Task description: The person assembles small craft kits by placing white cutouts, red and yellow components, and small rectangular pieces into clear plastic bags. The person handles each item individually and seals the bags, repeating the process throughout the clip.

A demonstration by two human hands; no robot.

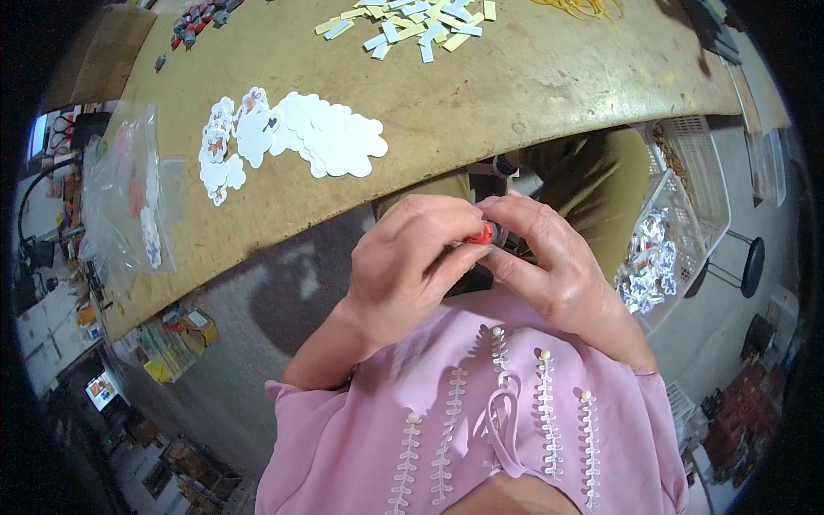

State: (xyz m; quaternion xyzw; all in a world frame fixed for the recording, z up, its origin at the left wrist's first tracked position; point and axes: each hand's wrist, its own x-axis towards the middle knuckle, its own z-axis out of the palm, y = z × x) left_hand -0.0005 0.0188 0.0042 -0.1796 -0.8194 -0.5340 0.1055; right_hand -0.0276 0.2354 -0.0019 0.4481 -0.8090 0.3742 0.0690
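In front of my chest, just off the table's near edge, both hands meet around a small red and dark grey piece (487, 233). My left hand (410, 257) pinches its red end between thumb and fingers. The dark end is gripped by my right hand (545, 256), its thumb and forefinger closed over it. Fingers cover most of the piece, so its exact kind cannot be made out. Similar red and grey pieces (196, 24) lie heaped at the table's far left. White scalloped paper cutouts (330, 136), some with printed bear figures, are spread on the table.
Yellow and white strips (421, 26) lie scattered at the table's (515, 86) far side, near yellow bands (588, 7). A clear plastic bag (120, 202) rests at the left edge. White baskets (699, 172) with shiny wrapped packets (650, 262) stand right, by a black stool (752, 266).
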